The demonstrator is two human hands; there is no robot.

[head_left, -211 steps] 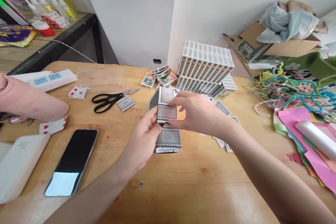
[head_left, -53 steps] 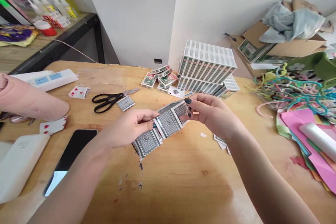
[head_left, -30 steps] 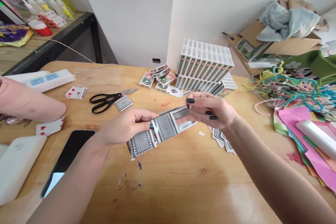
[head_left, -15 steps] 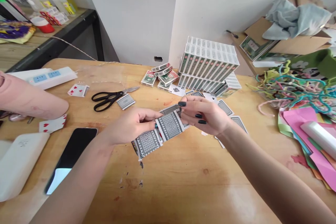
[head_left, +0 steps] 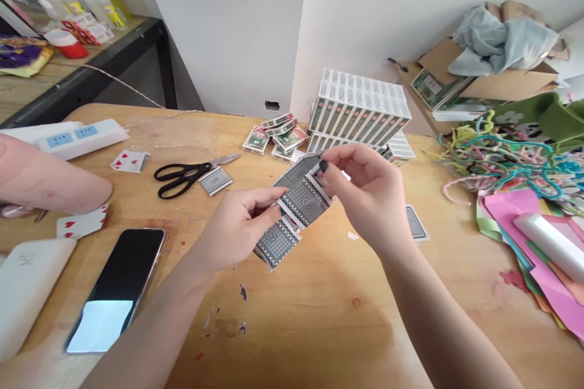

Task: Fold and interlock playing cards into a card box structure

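Between my hands is a piece of joined playing cards [head_left: 306, 202] with grey patterned backs and white folded edges. My left hand [head_left: 239, 225] pinches its left side between thumb and fingers. At its upper right edge, my right hand [head_left: 369, 194] closes thumb and fingers on a card's end; its fingertips are partly hidden. A lower joined card [head_left: 276, 242] hangs below the left thumb. Left of the hands lie a small folded card [head_left: 216, 180] and black-handled scissors [head_left: 182, 177], blades pointing right. A loose card [head_left: 415, 223] lies face down beyond my right wrist.
Card boxes [head_left: 360, 106] stand stacked at the back, with several loose boxes [head_left: 256, 140] beside them. A phone [head_left: 118, 282], a power strip [head_left: 77, 137] and a pink cylinder [head_left: 50, 173] are on the left. Pipe cleaners [head_left: 511, 164] and coloured paper [head_left: 515, 219] lie right.
Both hands and the joined cards have shifted right and tilted more steeply. My right hand has turned, its thumb now on the upper right end of the cards.
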